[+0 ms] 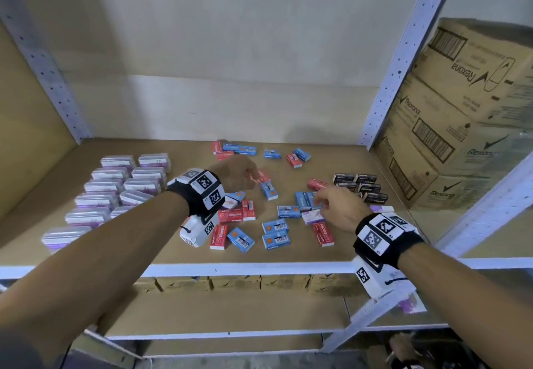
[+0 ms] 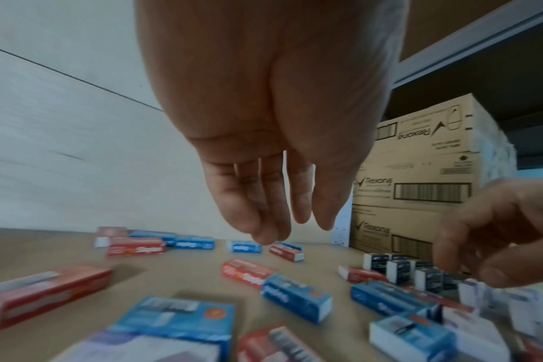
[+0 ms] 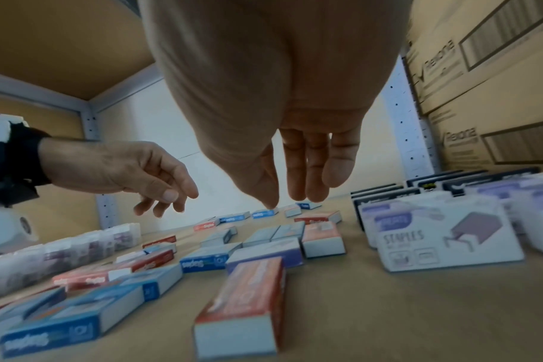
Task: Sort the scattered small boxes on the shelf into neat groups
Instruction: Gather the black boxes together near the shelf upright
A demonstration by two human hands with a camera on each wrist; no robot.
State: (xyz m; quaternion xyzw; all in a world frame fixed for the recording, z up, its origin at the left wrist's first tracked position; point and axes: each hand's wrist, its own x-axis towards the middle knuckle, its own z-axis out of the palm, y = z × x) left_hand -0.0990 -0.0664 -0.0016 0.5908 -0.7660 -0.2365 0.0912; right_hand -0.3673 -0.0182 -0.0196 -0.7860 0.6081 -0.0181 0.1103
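Note:
Red and blue staple boxes lie scattered across the middle of the brown shelf (image 1: 187, 149). My left hand (image 1: 252, 179) hangs over a red box (image 1: 262, 176) and a blue box (image 1: 269, 190). Its fingers droop loosely and hold nothing, which the left wrist view confirms for the left hand (image 2: 282, 225). My right hand (image 1: 320, 202) hovers over a pair of blue boxes (image 1: 302, 199) and a white-and-purple staples box (image 1: 313, 216). Seen from its own wrist, the right hand (image 3: 292, 193) has straight fingers pointing down, empty, above the boxes.
Clear purple cases (image 1: 115, 189) stand in two rows at the left. Small black boxes (image 1: 360, 186) are grouped at the right. Stacked cardboard cartons (image 1: 461, 114) fill the neighbouring bay behind a metal upright (image 1: 401, 56). The shelf's white front edge (image 1: 259, 267) runs below my wrists.

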